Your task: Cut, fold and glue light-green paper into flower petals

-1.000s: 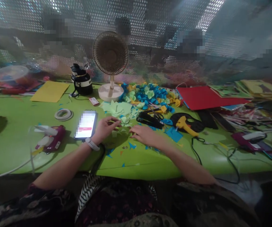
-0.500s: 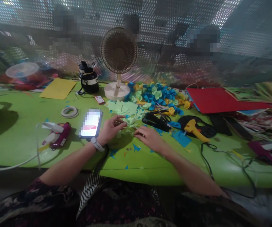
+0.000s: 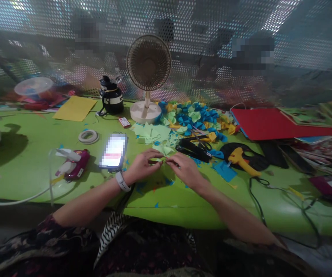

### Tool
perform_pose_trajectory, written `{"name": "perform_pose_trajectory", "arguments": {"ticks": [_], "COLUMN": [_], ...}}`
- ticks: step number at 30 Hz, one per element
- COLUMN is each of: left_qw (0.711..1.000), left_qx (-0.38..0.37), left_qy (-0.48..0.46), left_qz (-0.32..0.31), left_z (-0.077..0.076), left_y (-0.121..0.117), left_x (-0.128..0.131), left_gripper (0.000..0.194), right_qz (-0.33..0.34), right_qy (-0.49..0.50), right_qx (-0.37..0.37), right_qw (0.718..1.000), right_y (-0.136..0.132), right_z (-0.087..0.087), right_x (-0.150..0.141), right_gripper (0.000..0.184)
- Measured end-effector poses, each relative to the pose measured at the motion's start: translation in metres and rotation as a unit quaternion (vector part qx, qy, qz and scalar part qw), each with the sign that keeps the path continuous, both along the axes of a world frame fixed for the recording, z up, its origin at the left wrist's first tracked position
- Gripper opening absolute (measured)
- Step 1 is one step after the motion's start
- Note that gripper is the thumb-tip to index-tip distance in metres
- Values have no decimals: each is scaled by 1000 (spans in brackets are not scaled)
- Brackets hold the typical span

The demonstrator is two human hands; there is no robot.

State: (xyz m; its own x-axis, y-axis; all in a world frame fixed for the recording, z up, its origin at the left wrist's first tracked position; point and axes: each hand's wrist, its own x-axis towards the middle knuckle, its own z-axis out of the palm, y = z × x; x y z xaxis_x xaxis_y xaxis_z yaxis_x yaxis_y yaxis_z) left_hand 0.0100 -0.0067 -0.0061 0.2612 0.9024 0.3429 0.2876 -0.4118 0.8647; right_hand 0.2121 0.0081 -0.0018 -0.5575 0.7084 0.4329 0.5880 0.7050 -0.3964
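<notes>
My left hand (image 3: 142,166), with a pale watch at the wrist, is closed, thumb and fingers pinching a small light green paper piece (image 3: 162,159). Close against it, my right hand (image 3: 185,170) is also closed, its fingertips on the same paper. The paper's exact shape is hard to make out. Just beyond the fingers lie cut light green sheets (image 3: 151,132). A black stapler (image 3: 193,150) rests to the right of my hands, with scissors (image 3: 202,142) partly behind it. Left of my left hand, a lit phone (image 3: 113,151) lies on the table.
Blue, yellow and green folded paper pieces (image 3: 197,115) are heaped beside a fan (image 3: 149,63). A yellow glue gun (image 3: 243,161) with a trailing cord lies right. A tape roll (image 3: 88,136), purple power strip (image 3: 76,165) and red sheet (image 3: 278,123) lie on the green table (image 3: 39,142).
My hands have come closer together, fingertips now meeting at the light green paper. My left hand has moved right and slightly nearer to me. The whole view has shifted a little.
</notes>
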Motion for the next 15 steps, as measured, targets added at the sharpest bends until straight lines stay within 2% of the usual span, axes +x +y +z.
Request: {"name": "perform_pose_trajectory", "arguments": {"ticks": [15], "left_qw": [1000], "left_qx": [22], "left_qy": [20], "left_qz": [-10], "left_z": [-4], "left_y": [5], "left_x": [-2], "left_gripper": [17], "right_qz": [7], "right_qy": [-13], "right_qx": [-8], "right_qw": [1000], "right_y": [-2], "right_z": [4], "right_x": [-1], "right_gripper": [21]}}
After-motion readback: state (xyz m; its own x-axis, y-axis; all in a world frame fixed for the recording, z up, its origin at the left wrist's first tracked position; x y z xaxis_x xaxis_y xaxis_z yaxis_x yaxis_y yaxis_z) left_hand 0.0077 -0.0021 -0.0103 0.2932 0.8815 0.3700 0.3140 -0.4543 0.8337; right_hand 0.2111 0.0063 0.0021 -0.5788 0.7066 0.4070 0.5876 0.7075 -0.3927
